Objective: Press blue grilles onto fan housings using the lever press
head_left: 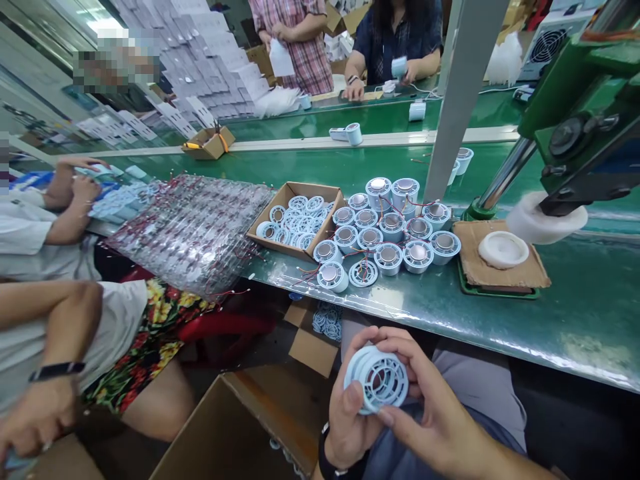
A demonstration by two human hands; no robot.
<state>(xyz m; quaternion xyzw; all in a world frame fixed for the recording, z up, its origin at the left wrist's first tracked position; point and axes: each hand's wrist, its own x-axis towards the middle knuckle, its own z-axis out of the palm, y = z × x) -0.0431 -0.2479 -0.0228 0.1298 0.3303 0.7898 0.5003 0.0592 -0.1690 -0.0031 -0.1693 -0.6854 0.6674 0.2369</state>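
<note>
My left hand (345, 417) and my right hand (430, 393) are both closed around a light-blue round housing (400, 381) with a spoked ring face, held above my lap in front of the bench. The left thumb presses on its near left side, while the right fingers lie over its top and right edge. Its open grille faces up toward me. Beyond it on the bench stand several light-blue cylindrical housings (388, 257) with silvery round centres and red and black wires. A loose spoked ring (363, 273) lies flat among them.
A cardboard tray (255, 233) holds light-blue rings. Left of it lies a clear plastic stack (195, 230) with wires. A green press (560, 127) stands at right over a white round fixture (503, 250). An open carton (200, 427) sits below; co-workers sit at left and across.
</note>
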